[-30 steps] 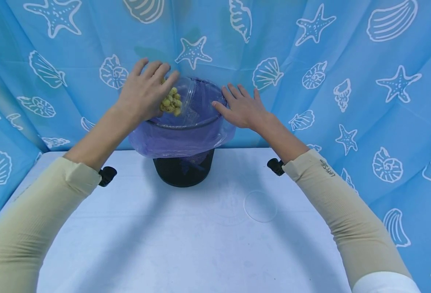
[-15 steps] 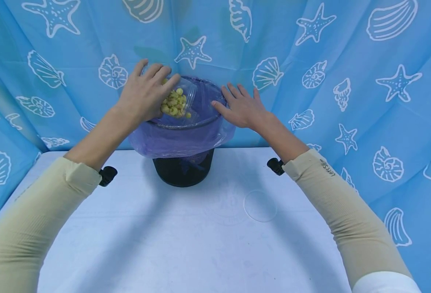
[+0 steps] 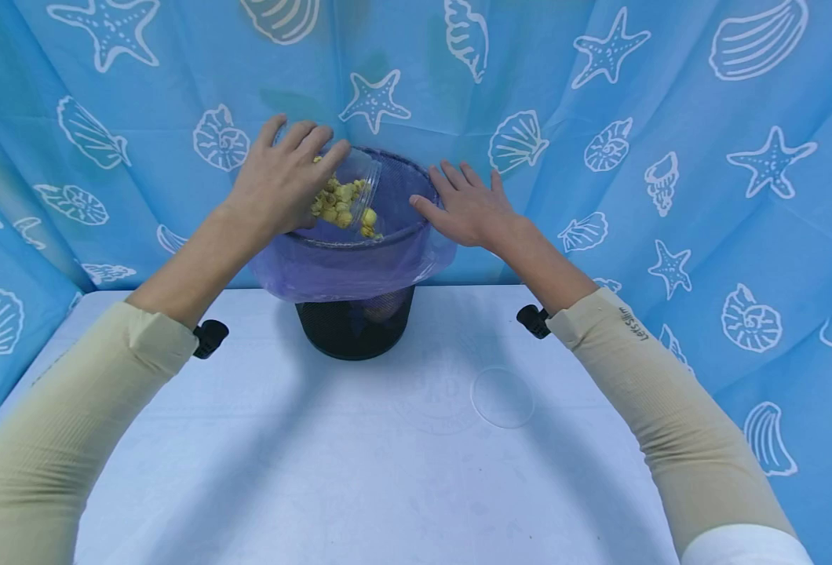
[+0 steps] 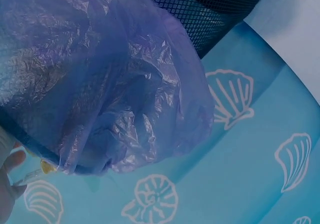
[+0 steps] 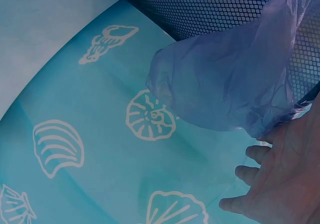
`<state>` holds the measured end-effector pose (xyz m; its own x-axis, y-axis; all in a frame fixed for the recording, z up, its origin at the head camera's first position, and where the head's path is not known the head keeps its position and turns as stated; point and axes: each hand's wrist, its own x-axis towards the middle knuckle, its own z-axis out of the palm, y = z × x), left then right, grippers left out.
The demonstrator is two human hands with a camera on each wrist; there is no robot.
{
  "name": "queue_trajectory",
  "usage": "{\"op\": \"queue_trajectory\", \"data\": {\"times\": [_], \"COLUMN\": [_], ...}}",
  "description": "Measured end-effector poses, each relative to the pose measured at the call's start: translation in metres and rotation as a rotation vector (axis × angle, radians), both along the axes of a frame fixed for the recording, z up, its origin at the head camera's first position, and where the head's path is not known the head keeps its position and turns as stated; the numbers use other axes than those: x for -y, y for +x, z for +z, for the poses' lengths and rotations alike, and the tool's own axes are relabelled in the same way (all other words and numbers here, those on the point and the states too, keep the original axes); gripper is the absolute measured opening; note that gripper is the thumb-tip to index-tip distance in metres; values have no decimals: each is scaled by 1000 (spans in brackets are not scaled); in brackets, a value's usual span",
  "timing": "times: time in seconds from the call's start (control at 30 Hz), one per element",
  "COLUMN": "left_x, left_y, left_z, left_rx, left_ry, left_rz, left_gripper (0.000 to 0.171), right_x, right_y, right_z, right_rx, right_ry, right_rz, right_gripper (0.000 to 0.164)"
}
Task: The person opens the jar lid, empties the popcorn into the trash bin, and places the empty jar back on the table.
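Observation:
In the head view my left hand [image 3: 282, 176] grips a clear plastic tub [image 3: 368, 174], tipped on its side over the bin's mouth. Yellow popcorn [image 3: 341, 200] lies in the tub, and several pieces spill past its lip. Below stands a black mesh wastebasket [image 3: 352, 329], lined with a purple plastic bag [image 3: 345, 275] folded over the rim. My right hand [image 3: 468, 208] rests on the right side of that rim, fingers spread and straight. In the left wrist view only part of the left hand [image 4: 10, 184] shows, beside the bag; the bin's inside is mostly hidden.
The bin stands at the back of a white table [image 3: 359, 471], close to a blue curtain [image 3: 543, 78] printed with shells and starfish. A thin round outline [image 3: 502, 398] shows on the tabletop, right of the bin. Each wrist carries a small black camera mount.
The left hand has tilted the tub further toward the bin, and the popcorn has slid to its lip and spills out. The right hand stays on the rim.

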<state>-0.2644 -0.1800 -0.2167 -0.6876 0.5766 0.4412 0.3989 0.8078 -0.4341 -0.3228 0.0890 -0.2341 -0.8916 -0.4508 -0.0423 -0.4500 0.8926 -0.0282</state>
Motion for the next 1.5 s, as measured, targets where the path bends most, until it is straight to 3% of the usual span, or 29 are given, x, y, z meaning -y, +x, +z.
{"op": "queue_trajectory", "data": {"times": [0.43,0.7,0.93,1.5], "left_x": [-3,-3,-5,-8], "left_y": [2,2,3,3], "left_z": [1,0,3,2], "left_rx": [33,5,26,-1], "left_ry": [5,-1,-73,-136], "left_rz": [7,-7,21,-9], "left_gripper": [101,102,103,92], "right_x": [-3,-3,-3,-3], "right_y": [2,2,2,2], "right_z": [1,2,1,2], "right_rx": [5,5,0,3], "right_ry": [-9,-5,-2,-8], "right_rz": [12,16,12,14], "right_gripper": [80,80,80,79]}}
